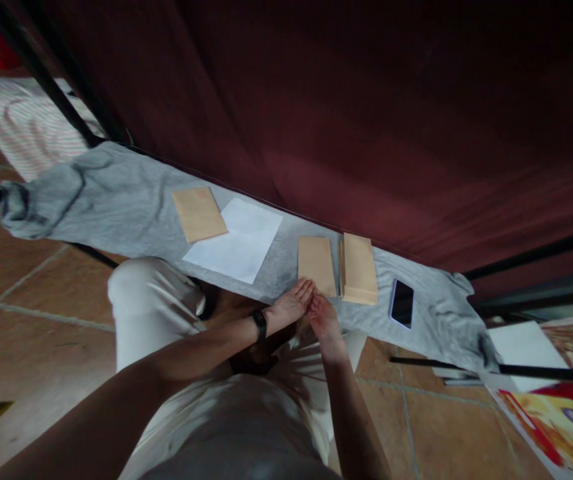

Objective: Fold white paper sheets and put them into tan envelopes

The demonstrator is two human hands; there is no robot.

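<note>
A brown paper envelope (316, 260) lies on the grey cloth in front of me. My left hand (293, 300), with a black band on its wrist, is closed at the envelope's near edge. Against its fingertips, my right hand (322, 313) is also closed at that edge. The fingers of both hands overlap, so their exact grip is partly hidden. Just to the right is a stack of brown envelopes (360, 267). On the left, a creased white paper sheet (239, 240) lies partly under another brown envelope (199, 213).
A phone (402, 303) rests on the narrow cloth-covered board (116, 193), right of the stack. Dark red fabric (316, 120) hangs behind the board. Black metal bars (51, 73) stand at the left. A colourful printed package (556, 420) is at the lower right.
</note>
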